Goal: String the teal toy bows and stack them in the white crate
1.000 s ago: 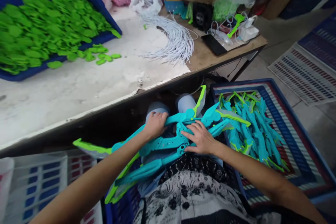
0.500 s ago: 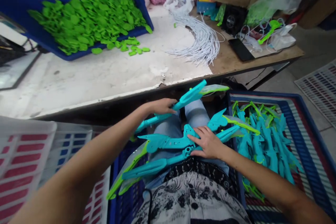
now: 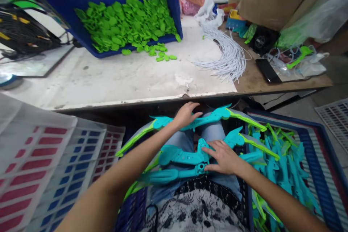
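Left hand [image 3: 186, 114] grips one bow [image 3: 206, 118], right hand [image 3: 223, 157] presses two

a small assembly workshop: a worn table [image 3: 122, 79] bears a blue bin of green plastic parts [image 3: 127, 25], white cords [image 3: 228, 54]; crates of teal toy pieces [image 3: 282, 159] at lower right.

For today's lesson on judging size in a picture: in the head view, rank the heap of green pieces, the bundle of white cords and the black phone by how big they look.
1. Heap of green pieces
2. Bundle of white cords
3. Black phone

All lie at a similar distance on the table, so the order seems safe.
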The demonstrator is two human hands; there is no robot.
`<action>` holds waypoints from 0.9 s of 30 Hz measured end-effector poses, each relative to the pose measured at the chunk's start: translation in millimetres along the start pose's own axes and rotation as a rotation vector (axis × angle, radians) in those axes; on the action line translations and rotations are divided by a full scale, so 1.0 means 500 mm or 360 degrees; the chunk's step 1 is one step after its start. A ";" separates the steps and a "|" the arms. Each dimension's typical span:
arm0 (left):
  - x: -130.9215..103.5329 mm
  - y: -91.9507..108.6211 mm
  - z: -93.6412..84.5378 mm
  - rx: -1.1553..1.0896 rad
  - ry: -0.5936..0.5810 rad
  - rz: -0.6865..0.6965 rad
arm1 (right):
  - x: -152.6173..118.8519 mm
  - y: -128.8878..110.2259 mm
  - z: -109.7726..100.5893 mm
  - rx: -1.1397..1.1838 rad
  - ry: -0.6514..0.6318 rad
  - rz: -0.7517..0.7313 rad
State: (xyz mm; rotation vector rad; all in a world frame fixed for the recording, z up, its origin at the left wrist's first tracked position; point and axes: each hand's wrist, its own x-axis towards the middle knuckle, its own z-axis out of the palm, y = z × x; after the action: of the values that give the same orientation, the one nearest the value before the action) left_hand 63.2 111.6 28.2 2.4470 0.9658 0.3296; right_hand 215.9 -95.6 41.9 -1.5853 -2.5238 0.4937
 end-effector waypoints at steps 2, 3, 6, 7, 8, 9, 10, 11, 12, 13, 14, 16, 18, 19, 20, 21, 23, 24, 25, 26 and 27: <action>-0.058 -0.012 0.007 0.0048 0.0146 -0.0216 | 0.033 0.019 -0.030 0.0015 0.0207 -0.0041; -0.080 -0.014 0.012 0.0082 0.0093 -0.0260 | 0.062 0.032 -0.049 0.0026 0.0340 -0.0062; -0.107 -0.002 0.027 0.0136 -0.0090 -0.0328 | 0.208 0.082 -0.116 -0.0009 0.0685 -0.0082; -0.105 0.004 0.030 0.0130 -0.0123 -0.0362 | 0.272 0.100 -0.139 -0.0057 0.0751 -0.0062; -0.100 0.011 0.031 0.0113 -0.0156 -0.0397 | 0.340 0.117 -0.159 -0.0121 0.0781 -0.0024; -0.093 0.018 0.031 0.0088 -0.0197 -0.0423 | 0.409 0.133 -0.177 -0.0177 0.0790 0.0020; -0.086 0.025 0.029 0.0063 -0.0242 -0.0446 | 0.478 0.148 -0.192 -0.0215 0.0778 0.0059; -0.080 0.030 0.027 0.0040 -0.0285 -0.0467 | 0.544 0.161 -0.205 -0.0237 0.0762 0.0110; -0.074 0.036 0.025 0.0018 -0.0325 -0.0489 | 0.604 0.171 -0.216 -0.0256 0.0738 0.0175; -0.071 0.040 0.023 -0.0001 -0.0354 -0.0514 | 0.658 0.180 -0.225 -0.0280 0.0710 0.0245; -0.069 0.044 0.022 -0.0019 -0.0370 -0.0539 | 0.705 0.186 -0.232 -0.0309 0.0681 0.0313; -0.068 0.046 0.022 -0.0054 -0.0370 -0.0596 | 0.774 0.193 -0.244 -0.0388 0.0588 0.0415; -0.071 0.042 0.024 -0.0121 -0.0341 -0.0629 | 0.808 0.193 -0.251 -0.0493 0.0490 0.0451; -0.073 0.037 0.025 -0.0167 -0.0319 -0.0632 | 0.811 0.191 -0.251 -0.0549 0.0457 0.0448; -0.074 0.031 0.026 -0.0216 -0.0303 -0.0628 | 0.805 0.188 -0.250 -0.0601 0.0442 0.0441; -0.076 0.024 0.027 -0.0261 -0.0293 -0.0622 | 0.789 0.184 -0.247 -0.0642 0.0440 0.0437; -0.079 0.012 0.027 -0.0328 -0.0290 -0.0614 | 0.730 0.173 -0.236 -0.0691 0.0462 0.0421; -0.081 0.007 0.028 -0.0348 -0.0297 -0.0608 | 0.689 0.166 -0.229 -0.0702 0.0476 0.0396; -0.083 0.004 0.029 -0.0358 -0.0300 -0.0594 | 0.645 0.159 -0.221 -0.0713 0.0492 0.0358; -0.084 0.002 0.031 -0.0359 -0.0302 -0.0565 | 0.600 0.153 -0.214 -0.0726 0.0510 0.0306; -0.086 0.002 0.033 -0.0351 -0.0301 -0.0519 | 0.558 0.147 -0.208 -0.0736 0.0524 0.0251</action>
State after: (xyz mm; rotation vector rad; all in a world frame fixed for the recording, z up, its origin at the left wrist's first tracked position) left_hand 39.2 75.6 12.6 2.0402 1.1548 0.0841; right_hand 183.0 204.5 95.3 -1.8339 -2.3741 -0.3460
